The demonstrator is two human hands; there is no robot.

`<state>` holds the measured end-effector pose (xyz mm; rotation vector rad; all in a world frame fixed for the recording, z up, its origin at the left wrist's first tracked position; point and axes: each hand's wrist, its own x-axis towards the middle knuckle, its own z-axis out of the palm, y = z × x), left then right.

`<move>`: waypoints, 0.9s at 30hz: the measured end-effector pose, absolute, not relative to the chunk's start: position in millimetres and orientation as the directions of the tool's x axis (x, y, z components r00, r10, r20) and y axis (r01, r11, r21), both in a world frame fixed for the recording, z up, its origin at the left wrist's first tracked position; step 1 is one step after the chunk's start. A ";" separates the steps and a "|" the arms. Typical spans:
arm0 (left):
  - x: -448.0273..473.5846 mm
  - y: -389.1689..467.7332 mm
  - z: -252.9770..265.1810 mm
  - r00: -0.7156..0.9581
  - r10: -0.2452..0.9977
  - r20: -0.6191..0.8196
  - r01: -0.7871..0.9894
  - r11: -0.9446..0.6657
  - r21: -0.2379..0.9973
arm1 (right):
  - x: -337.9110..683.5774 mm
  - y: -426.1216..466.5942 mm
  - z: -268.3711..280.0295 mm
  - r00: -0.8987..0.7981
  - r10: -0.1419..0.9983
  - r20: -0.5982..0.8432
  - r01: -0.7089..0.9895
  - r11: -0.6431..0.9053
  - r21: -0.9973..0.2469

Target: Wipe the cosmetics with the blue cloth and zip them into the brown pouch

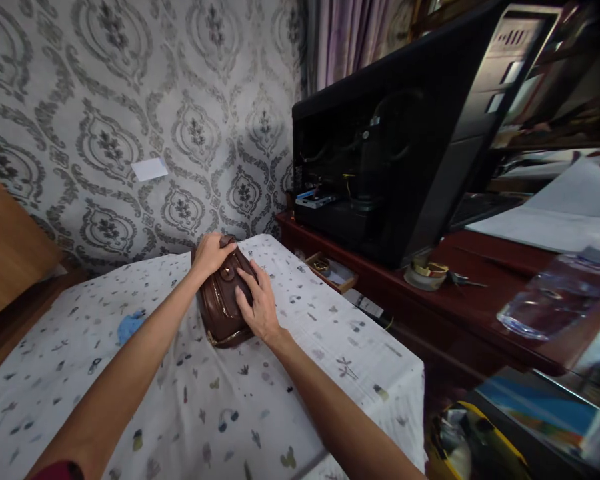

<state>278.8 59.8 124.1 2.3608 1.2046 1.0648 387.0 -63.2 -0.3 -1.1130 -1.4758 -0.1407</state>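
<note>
A dark brown leather handbag with gold zippers and a round clasp lies on the patterned white cloth. My left hand grips its far left edge, thumb across the top and the other fingers curled out of sight behind it. Against the bag's right side rests my right hand, its fingers apart and touching the leather. A crumpled blue cloth lies on the white cloth, left of my left forearm.
An open black computer case stands on a dark red desk to the right. Beside it are a tape roll, papers and clear plastic packaging. A small drawer stands open. A brown box is at the left.
</note>
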 end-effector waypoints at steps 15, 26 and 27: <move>279.6 51.7 110.2 0.250 0.859 0.446 0.363 -0.511 0.779 | 387.3 -64.5 1.5 0.214 0.524 0.824 0.630 0.571 -0.526; 273.4 51.4 105.4 0.242 0.866 0.437 0.397 -0.499 0.770 | 390.7 -62.8 -3.5 0.365 0.673 0.643 0.295 0.572 -0.765; 273.6 51.5 105.5 0.243 0.867 0.435 0.401 -0.499 0.769 | 391.1 -62.2 -4.4 0.366 0.684 0.631 0.277 0.567 -0.775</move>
